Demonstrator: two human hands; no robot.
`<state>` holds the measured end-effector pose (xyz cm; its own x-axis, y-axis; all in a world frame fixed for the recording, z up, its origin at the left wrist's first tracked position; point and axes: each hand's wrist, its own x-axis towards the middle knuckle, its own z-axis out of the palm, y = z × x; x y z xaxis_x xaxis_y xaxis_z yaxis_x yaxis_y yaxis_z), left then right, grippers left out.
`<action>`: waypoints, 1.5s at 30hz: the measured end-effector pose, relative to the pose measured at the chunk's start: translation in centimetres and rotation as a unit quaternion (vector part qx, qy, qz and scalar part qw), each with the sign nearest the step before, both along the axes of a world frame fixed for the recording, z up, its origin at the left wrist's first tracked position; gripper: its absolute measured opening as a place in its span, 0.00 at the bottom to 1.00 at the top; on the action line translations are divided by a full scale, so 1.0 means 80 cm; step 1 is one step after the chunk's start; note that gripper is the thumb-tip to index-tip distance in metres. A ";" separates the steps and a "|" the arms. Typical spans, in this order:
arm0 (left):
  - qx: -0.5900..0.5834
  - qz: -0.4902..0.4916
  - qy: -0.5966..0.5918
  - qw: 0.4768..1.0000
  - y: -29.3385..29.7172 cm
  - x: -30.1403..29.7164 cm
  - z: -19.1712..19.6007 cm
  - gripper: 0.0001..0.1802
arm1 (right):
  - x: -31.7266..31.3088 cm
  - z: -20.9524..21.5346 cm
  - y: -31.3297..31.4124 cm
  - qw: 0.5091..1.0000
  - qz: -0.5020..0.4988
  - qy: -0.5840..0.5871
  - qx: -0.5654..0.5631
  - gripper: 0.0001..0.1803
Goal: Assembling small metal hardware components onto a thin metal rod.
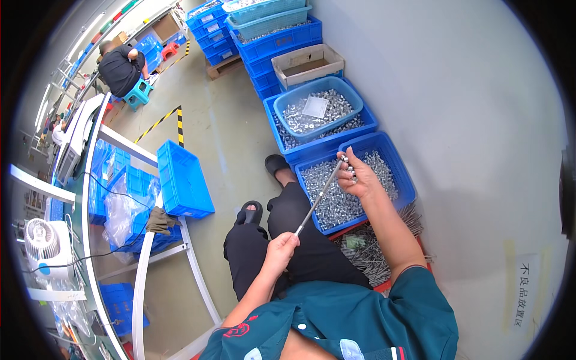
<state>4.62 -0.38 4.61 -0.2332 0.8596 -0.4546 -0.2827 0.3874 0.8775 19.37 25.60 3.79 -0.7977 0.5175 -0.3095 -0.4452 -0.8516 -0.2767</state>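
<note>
My left hand (pixel 281 251) is closed round the lower end of a thin metal rod (pixel 318 201), which slants up and away to the right. At its far end my right hand (pixel 360 179) pinches a small silvery nut-like piece (pixel 344 159) at the rod's tip. Several more such pieces (pixel 352 174) lie in the curled fingers of that hand. Below it stands a blue crate (pixel 404 180) filled with loose small metal pieces (pixel 327 211). Nearer my body, partly under my right forearm, a red crate (pixel 382 287) holds many metal rods (pixel 373 259).
A light blue basin (pixel 358 103) of metal pieces sits on another blue crate (pixel 287 155), beyond it a cardboard box (pixel 309 63) and stacked crates. At left are a white-framed bench (pixel 140 300), an upright blue crate (pixel 186 180) and a fan (pixel 51 240). A person (pixel 123 69) sits far left.
</note>
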 end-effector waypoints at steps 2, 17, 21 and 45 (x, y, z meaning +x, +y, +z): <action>0.002 0.002 -0.004 1.000 0.000 0.000 0.001 0.12 | 0.000 0.003 -0.002 1.000 -0.002 0.001 -0.012 0.16; 0.008 -0.011 0.040 0.999 0.005 0.004 -0.001 0.12 | -0.004 -0.002 -0.001 0.998 -0.054 -0.030 -0.034 0.10; 0.004 -0.009 0.030 1.000 0.007 0.006 0.001 0.12 | -0.007 0.000 -0.005 0.997 -0.061 -0.043 0.003 0.09; 0.007 -0.003 0.092 0.996 0.025 0.018 0.004 0.12 | -0.004 0.008 -0.005 0.973 -0.174 -0.090 0.123 0.13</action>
<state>6.07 1.59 4.92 -0.3065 0.8673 -0.3922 -0.1140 0.3756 0.9197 19.01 25.19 4.43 -0.5058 0.8220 -0.2616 -0.6195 -0.5572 -0.5530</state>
